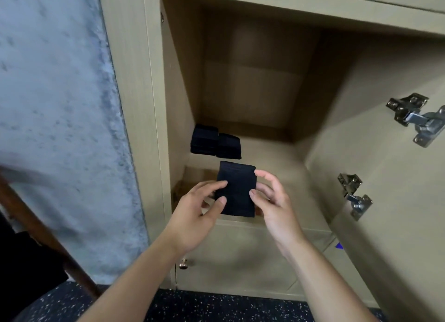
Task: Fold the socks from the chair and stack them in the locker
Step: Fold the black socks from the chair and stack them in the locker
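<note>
Folded sock [237,189]: a dark, flat rectangle, being held in the air at the near edge of the open locker [277,150] compartment, not yet lying on its floor.
Left hand [199,208]: it is pinching the left edge of the folded sock; the thumb is lying on the top face and the fingers [222,184] are curling around the side.
Right hand [273,199]: it is holding the right edge of the same sock; the thumb is pressing on the top face, while the upper fingers are standing loosely bent just beside the sock's right corner.
Stacks of socks [215,142]: two small dark piles are sitting side by side on the locker floor, at the far left, near the left wall; the left pile is looking a little taller than the right one. They are well apart from the sock in the hands.
Locker door [385,177]: it is standing open at the right, showing two metal hinges [414,118] on its inner face.
Drawer front with a round knob [183,264]: it is sitting below the open compartment.
Wall [60,105]: a pale blue textured surface is filling the left side.
Floor [216,307]: dark and speckled, at the near bottom.
</note>
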The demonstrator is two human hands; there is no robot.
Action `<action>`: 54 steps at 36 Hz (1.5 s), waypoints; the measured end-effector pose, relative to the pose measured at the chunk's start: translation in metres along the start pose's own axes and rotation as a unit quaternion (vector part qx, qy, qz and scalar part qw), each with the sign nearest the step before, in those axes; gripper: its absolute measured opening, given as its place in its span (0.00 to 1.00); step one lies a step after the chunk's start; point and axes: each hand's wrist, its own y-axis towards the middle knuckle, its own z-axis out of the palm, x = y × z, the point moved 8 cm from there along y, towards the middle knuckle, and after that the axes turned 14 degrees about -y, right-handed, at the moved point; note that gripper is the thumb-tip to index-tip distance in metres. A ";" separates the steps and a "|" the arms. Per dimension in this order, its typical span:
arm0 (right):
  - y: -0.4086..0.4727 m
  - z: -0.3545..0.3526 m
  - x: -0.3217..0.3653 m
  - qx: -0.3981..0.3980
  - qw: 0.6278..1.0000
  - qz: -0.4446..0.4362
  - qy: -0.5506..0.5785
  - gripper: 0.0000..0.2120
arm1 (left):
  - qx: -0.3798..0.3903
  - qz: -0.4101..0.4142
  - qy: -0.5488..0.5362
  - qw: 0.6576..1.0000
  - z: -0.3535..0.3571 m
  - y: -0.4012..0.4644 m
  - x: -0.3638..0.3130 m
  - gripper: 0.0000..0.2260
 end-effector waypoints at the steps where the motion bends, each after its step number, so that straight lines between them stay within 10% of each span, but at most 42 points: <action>1: 0.001 -0.001 -0.001 -0.011 1.000 0.003 0.002 0.18 | -0.006 -0.003 -0.008 1.000 -0.001 0.003 0.003 0.17; 54: 0.246 0.010 -0.069 -0.064 0.984 0.130 -0.108 0.16 | -0.059 -0.084 -0.084 0.991 0.005 0.072 0.089 0.28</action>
